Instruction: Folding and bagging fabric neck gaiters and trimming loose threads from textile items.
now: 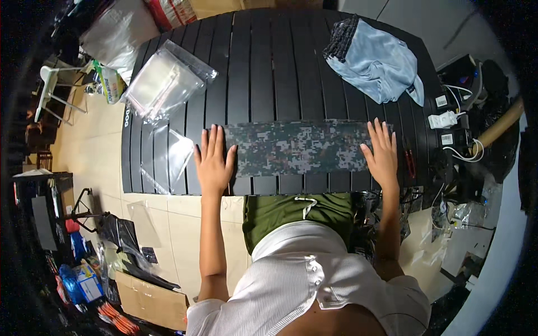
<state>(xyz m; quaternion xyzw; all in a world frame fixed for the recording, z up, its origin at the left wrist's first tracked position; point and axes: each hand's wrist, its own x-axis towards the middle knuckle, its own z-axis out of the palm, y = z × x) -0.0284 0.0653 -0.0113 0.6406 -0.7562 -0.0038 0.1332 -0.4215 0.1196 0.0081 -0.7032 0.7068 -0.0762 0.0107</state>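
Note:
A long folded strip of camouflage cloth (pixel 297 148) lies flat across the near part of a black slatted table (pixel 269 67). My left hand (pixel 214 162) presses palm-down on its left end, fingers spread. On the right end rests my right hand (pixel 382 154), also flat with fingers apart. Neither hand grips anything.
A light blue garment with a dark patterned waistband (pixel 375 59) lies at the far right of the table. A stack of clear plastic bags (pixel 165 81) sits at the far left, with one flat bag (pixel 168 159) nearer. Cables and chargers (pixel 448 120) crowd the right edge. Boxes and bags cover the floor at left.

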